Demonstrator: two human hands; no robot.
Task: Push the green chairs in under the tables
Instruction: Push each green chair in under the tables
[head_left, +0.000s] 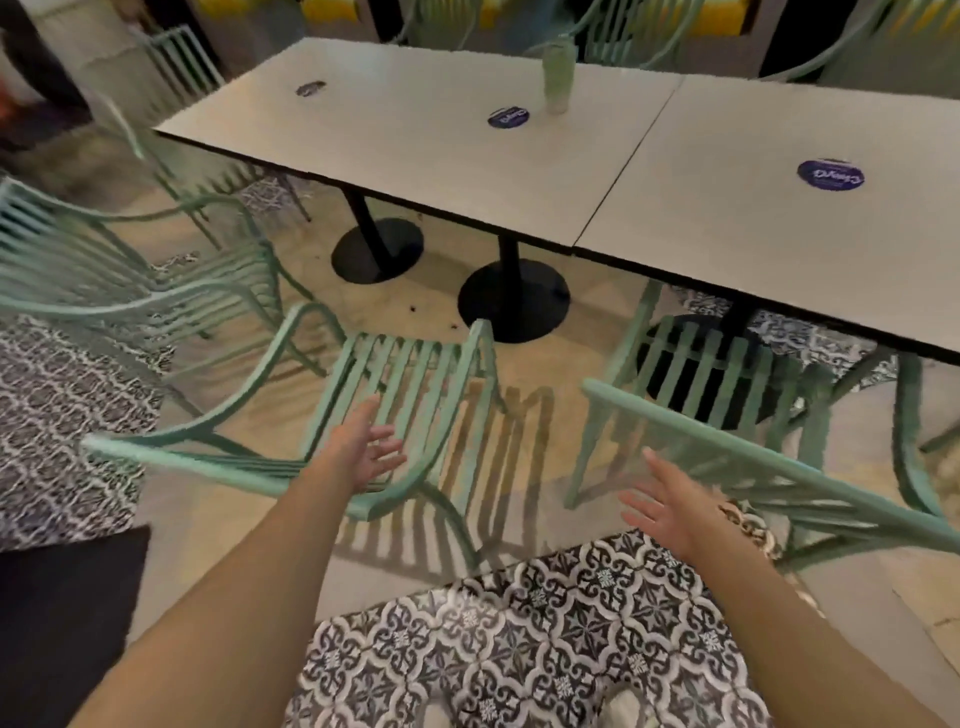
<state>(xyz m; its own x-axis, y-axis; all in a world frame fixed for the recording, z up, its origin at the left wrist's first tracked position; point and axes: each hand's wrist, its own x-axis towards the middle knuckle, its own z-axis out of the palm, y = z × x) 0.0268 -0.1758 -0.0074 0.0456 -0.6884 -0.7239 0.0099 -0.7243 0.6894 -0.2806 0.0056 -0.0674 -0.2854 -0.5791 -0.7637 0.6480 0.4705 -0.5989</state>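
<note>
Above the patterned floor, the left hand (366, 452) and right hand (662, 501) spread open, gripping nothing, each near a green chair: the left chair (395, 395) stands clear of the left table (415, 140), the right chair (727, 395) sits partly under the right table (779, 223). Both likely need pushing. The blue stickers' (830, 175) writing is unreadable.
</note>
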